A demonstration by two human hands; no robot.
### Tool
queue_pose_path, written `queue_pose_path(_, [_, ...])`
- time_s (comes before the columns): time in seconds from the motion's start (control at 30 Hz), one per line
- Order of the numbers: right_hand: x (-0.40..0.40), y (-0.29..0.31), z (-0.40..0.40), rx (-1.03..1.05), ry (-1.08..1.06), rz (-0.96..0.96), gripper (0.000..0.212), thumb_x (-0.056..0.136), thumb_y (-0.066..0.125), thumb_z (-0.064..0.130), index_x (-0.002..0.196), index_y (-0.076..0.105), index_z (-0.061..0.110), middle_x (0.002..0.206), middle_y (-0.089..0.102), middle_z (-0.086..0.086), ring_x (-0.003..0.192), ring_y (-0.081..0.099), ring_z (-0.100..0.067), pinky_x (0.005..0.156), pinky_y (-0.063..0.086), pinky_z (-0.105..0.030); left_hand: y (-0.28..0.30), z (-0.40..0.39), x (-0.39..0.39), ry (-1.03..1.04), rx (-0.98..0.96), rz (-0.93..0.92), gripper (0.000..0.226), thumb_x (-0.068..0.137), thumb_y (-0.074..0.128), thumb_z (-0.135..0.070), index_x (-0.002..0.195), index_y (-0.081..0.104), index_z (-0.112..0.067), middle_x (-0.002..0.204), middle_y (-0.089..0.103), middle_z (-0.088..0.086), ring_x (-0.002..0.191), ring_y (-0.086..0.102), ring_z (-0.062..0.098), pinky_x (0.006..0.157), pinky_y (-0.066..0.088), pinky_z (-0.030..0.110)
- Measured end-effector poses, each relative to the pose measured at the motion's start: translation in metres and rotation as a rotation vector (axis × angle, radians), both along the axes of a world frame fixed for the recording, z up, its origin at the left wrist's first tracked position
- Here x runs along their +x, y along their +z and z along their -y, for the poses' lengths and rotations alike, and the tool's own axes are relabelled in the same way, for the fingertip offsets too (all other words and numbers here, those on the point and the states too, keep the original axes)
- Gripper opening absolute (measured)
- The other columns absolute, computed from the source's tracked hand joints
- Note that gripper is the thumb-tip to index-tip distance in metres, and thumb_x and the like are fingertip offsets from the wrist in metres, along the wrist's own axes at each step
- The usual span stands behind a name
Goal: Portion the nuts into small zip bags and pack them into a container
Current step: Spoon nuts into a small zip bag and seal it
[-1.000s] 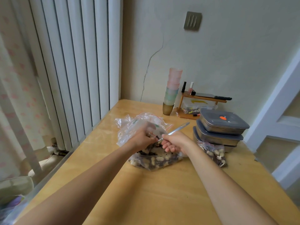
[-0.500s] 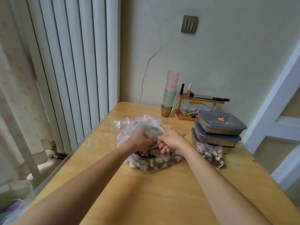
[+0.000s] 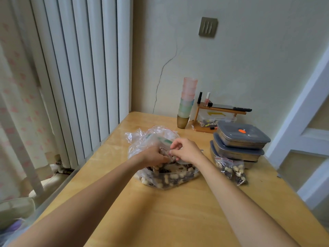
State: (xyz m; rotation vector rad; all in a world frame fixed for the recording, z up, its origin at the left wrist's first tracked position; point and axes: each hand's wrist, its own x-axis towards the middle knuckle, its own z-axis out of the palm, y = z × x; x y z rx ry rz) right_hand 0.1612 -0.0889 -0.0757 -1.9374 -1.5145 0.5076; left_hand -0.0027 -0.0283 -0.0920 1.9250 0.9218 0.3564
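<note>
Head view: on the wooden counter [image 3: 178,220], the large bag of nuts [image 3: 167,177] lies with its long axis left to right, mouth open upward. Just above it, the left hand [image 3: 153,155] and right hand [image 3: 187,150] meet, fingers pinched closed on a small zip bag [image 3: 164,142]. To the right lies a filled small bag [image 3: 231,169], beside three stacked lidded containers [image 3: 240,141].

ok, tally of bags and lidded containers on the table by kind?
Large bag of nuts: 1
Small filled zip bags: 2, side by side
Lidded containers: 3, stacked
Total: 6
</note>
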Motion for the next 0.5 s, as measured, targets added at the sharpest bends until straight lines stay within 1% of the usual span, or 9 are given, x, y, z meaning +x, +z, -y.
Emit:
queue_pose_path(0.03, [-0.0005,-0.0008,-0.0019,0.027,-0.038,0.059,0.007,0.089,0.076,0.018,0.088,0.070,0.019,0.080,0.072,0.000,0.070,0.070,-0.018,0.066,0.054,-0.023,-0.0001,0.0008,-0.0009,0.000,-0.007,-0.007,0.029,0.094,0.064,-0.013,0.070,0.049,-0.012,0.047,0.038,-0.012,0.045,0.038,0.007,0.046,0.034,0.015])
queue_pose_path(0.1, [-0.0005,-0.0017,-0.0051,0.061,-0.104,0.103,0.013,0.092,0.074,0.022,0.081,0.069,0.017,0.079,0.070,0.002,0.079,0.067,-0.019,0.078,0.057,-0.031,-0.0006,-0.0002,-0.0014,0.023,-0.011,-0.001,0.014,0.092,0.065,-0.014,0.086,0.059,-0.004,0.051,0.040,-0.009,0.046,0.039,0.008,0.050,0.038,0.018])
queue_pose_path(0.13, [-0.0001,-0.0014,-0.0058,0.053,-0.118,0.109,0.018,0.094,0.072,0.023,0.080,0.070,0.012,0.081,0.072,-0.001,0.079,0.065,-0.018,0.080,0.056,-0.033,-0.0019,-0.0022,-0.0006,0.048,-0.012,0.003,0.013,0.092,0.065,-0.014,0.087,0.061,-0.003,0.055,0.042,-0.006,0.050,0.041,0.010,0.053,0.039,0.021])
queue_pose_path(0.2, [-0.0016,0.0023,-0.0042,-0.020,-0.094,0.091,0.026,0.097,0.066,0.024,0.082,0.073,0.005,0.085,0.075,-0.006,0.067,0.062,-0.014,0.071,0.053,-0.027,-0.0002,-0.0019,0.0002,0.095,-0.005,-0.030,0.019,0.092,0.065,-0.017,0.075,0.057,-0.014,0.062,0.047,-0.002,0.058,0.045,0.013,0.056,0.040,0.022])
queue_pose_path(0.27, [-0.0036,0.0049,-0.0015,-0.108,-0.029,0.004,0.022,0.100,0.055,0.013,0.094,0.076,0.007,0.089,0.075,-0.007,0.055,0.063,-0.013,0.061,0.055,-0.028,-0.0003,-0.0029,0.0017,0.104,-0.009,-0.053,0.022,0.091,0.067,-0.019,0.074,0.053,-0.017,0.066,0.050,0.001,0.062,0.047,0.016,0.058,0.042,0.025])
queue_pose_path(0.33, [-0.0044,0.0062,0.0002,-0.155,0.022,-0.016,0.038,0.098,0.041,-0.002,0.115,0.072,0.012,0.100,0.070,-0.004,0.058,0.070,-0.015,0.064,0.058,-0.031,0.0005,-0.0026,0.0022,0.094,-0.025,-0.036,0.022,0.090,0.067,-0.015,0.072,0.053,-0.016,0.064,0.050,0.002,0.062,0.048,0.018,0.062,0.043,0.030])
queue_pose_path(0.4, [-0.0046,0.0053,0.0008,-0.163,0.023,-0.047,0.051,0.095,0.033,-0.007,0.125,0.064,0.018,0.112,0.066,-0.003,0.065,0.075,-0.018,0.070,0.060,-0.033,0.0007,-0.0027,0.0024,0.077,-0.034,0.007,0.023,0.089,0.065,-0.009,0.070,0.053,-0.016,0.062,0.049,0.001,0.060,0.047,0.018,0.061,0.042,0.031])
queue_pose_path(0.43, [-0.0049,0.0049,0.0016,-0.149,0.019,-0.073,0.047,0.095,0.034,-0.007,0.123,0.063,0.017,0.115,0.065,-0.005,0.067,0.075,-0.019,0.072,0.061,-0.035,0.0013,-0.0021,0.0021,0.073,-0.034,0.033,0.021,0.087,0.064,-0.008,0.072,0.053,-0.016,0.062,0.048,0.001,0.060,0.046,0.018,0.059,0.039,0.030])
queue_pose_path(0.5, [-0.0044,0.0048,0.0027,-0.099,0.016,-0.087,0.030,0.097,0.041,-0.003,0.111,0.062,0.014,0.108,0.068,-0.009,0.066,0.075,-0.017,0.071,0.061,-0.035,0.0027,-0.0017,0.0015,0.094,-0.041,0.054,0.018,0.085,0.066,-0.007,0.075,0.053,-0.017,0.064,0.047,0.001,0.061,0.043,0.018,0.055,0.035,0.028])
